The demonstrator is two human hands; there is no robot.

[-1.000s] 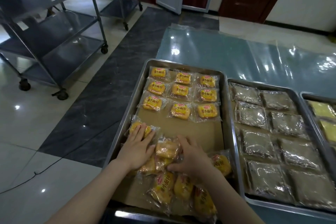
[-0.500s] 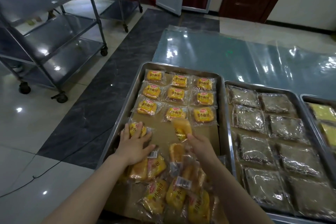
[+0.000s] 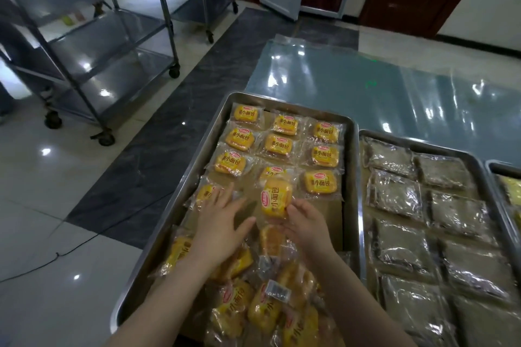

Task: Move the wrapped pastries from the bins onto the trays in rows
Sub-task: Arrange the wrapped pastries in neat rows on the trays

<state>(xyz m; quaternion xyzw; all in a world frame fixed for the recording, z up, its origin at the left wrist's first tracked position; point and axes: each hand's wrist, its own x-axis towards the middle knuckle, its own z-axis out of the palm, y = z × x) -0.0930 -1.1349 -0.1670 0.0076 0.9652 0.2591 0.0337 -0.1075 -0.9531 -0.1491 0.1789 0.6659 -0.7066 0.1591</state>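
The right hand (image 3: 306, 224) is gripping a yellow pastry (image 3: 276, 198) by its lower end, fingers curled around the clear wrapper, and is holding it tilted with its label turned sideways, over the bare brown paper (image 3: 324, 214) near the middle of the tray (image 3: 174, 197). The left hand (image 3: 218, 218) is lying open and flat, fingers spread, its fingertips resting on another wrapped pastry (image 3: 204, 193) at the left edge of the tray, just below the arranged rows. Beyond the hands, three rows of pastries (image 3: 282, 144) are lying three across, labels up; the held one is partly covering the middle pastry of the nearest row. Under and behind the forearms, a loose pile of pastries (image 3: 262, 301) is filling the near end of the tray, the packs overlapping at all angles. Just right of this tray, touching it, a second tray (image 3: 417, 144) is holding dark wrapped pieces (image 3: 400, 220) in two columns. A third tray (image 3: 499, 166) is showing at the right edge with yellowish packs, mostly cut off. All trays are sitting on a desk (image 3: 366, 93) covered in shiny clear film. To the left, on the tiled floor (image 3: 70, 191), steel wheeled racks (image 3: 98, 45) are standing, well apart from the desk.
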